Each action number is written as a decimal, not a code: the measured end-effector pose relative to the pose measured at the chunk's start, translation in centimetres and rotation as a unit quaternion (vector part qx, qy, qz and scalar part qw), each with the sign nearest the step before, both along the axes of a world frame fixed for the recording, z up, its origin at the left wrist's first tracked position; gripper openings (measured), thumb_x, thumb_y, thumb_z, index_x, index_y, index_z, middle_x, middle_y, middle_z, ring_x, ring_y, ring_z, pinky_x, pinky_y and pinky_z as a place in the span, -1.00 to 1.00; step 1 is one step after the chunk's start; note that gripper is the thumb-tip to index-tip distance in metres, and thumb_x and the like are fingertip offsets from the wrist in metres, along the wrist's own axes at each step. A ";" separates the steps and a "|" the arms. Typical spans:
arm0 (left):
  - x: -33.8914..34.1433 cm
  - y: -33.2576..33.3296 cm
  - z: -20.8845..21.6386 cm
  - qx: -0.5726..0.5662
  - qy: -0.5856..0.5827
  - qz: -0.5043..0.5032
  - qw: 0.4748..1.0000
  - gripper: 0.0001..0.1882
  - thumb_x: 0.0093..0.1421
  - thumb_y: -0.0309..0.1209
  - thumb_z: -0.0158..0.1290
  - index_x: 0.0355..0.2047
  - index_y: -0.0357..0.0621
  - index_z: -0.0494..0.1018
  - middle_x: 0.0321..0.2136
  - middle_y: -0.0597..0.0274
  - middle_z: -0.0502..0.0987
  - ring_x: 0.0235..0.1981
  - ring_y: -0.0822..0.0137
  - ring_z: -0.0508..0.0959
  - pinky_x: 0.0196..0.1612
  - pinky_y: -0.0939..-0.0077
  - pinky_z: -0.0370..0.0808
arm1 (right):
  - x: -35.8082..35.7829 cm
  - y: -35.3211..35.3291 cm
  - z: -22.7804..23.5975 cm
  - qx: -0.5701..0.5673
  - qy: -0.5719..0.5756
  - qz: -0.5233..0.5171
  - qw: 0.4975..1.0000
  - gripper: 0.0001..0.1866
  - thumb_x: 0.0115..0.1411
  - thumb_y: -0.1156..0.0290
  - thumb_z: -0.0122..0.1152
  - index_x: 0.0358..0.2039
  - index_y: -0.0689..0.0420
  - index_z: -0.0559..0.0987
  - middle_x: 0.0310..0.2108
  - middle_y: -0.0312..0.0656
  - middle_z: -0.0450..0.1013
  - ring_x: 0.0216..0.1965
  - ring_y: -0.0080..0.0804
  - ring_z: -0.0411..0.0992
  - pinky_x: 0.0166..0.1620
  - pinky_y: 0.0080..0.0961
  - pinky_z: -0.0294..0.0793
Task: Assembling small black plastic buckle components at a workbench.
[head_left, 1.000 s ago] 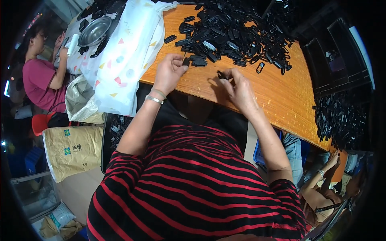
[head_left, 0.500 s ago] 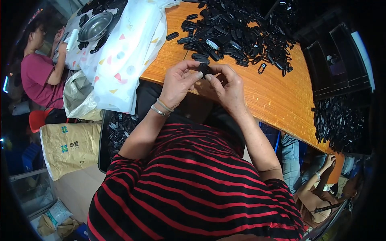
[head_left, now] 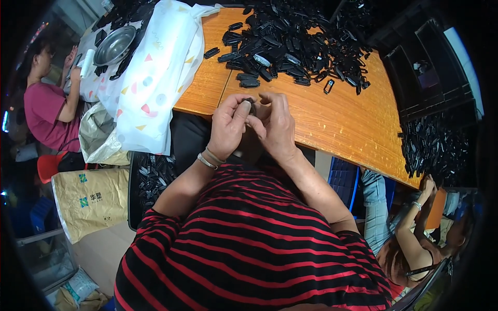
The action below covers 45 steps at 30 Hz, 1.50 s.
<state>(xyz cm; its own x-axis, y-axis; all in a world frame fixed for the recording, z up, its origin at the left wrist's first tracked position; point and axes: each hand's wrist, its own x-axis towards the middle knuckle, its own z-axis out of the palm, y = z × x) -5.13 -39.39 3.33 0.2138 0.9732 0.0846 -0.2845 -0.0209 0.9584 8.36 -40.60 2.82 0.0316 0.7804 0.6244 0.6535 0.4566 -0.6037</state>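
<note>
Just in front of the table's near edge, my left hand (head_left: 227, 128) pinches a small black plastic piece (head_left: 252, 107) between thumb and fingers. Most of that piece is hidden by the fingers, so its exact kind does not show. Close against it on the right is my right hand (head_left: 280, 128), fingers curled and thumb reaching toward the left thumb. Whatever lies inside the right fingers is covered. Beyond my hands, a heap of black plastic casings (head_left: 282, 49) spreads over the wooden table (head_left: 337, 122). One casing with a bright opening (head_left: 329, 86) lies apart at the heap's near side.
Patterned white sheeting (head_left: 150, 93) hangs over the table's left end, near a metal bowl (head_left: 115, 45). A black bin (head_left: 150, 176) of small parts stands by my left arm. More dark parts (head_left: 436, 147) lie far right. Co-workers sit at left (head_left: 52, 111) and lower right (head_left: 415, 249).
Both my hands have come slightly left and nearer to me, off the table's edge. The black piece has turned and is more covered by my fingers. The right-hand co-worker's hands have risen.
</note>
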 end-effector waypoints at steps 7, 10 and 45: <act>-1.1 0.6 0.2 0.026 -0.007 -0.060 0.998 -0.75 0.39 -0.31 -0.11 -0.32 -0.24 0.43 -0.47 0.37 0.43 -0.44 0.57 0.41 -0.34 0.68 0.39 | -2.0 -1.1 -0.1 -0.151 0.093 0.098 0.979 -0.56 0.08 0.40 0.34 -0.07 0.20 0.39 -0.41 -0.06 0.46 -0.39 -0.24 0.51 -0.33 -0.43 0.47; -4.3 0.3 -0.7 0.008 0.057 -0.067 0.996 -0.73 0.39 -0.32 -0.12 -0.35 -0.25 0.43 -0.51 0.38 0.42 -0.45 0.55 0.40 -0.35 0.65 0.39 | -2.1 -0.5 0.3 -0.286 0.058 0.189 0.937 -0.57 0.07 0.35 0.37 -0.11 0.18 0.41 -0.42 -0.11 0.47 -0.40 -0.27 0.51 -0.35 -0.44 0.46; 0.0 8.0 -2.1 0.405 0.484 0.050 0.774 -0.79 0.03 -0.46 0.19 -0.28 -0.14 0.50 -0.39 0.15 0.50 -0.28 0.08 0.50 -0.24 0.30 0.46 | 12.0 4.1 3.0 -0.255 -0.174 0.045 0.950 -0.84 0.04 0.60 0.31 -0.35 0.29 0.53 -0.37 -0.04 0.51 -0.33 -0.15 0.51 -0.23 -0.37 0.50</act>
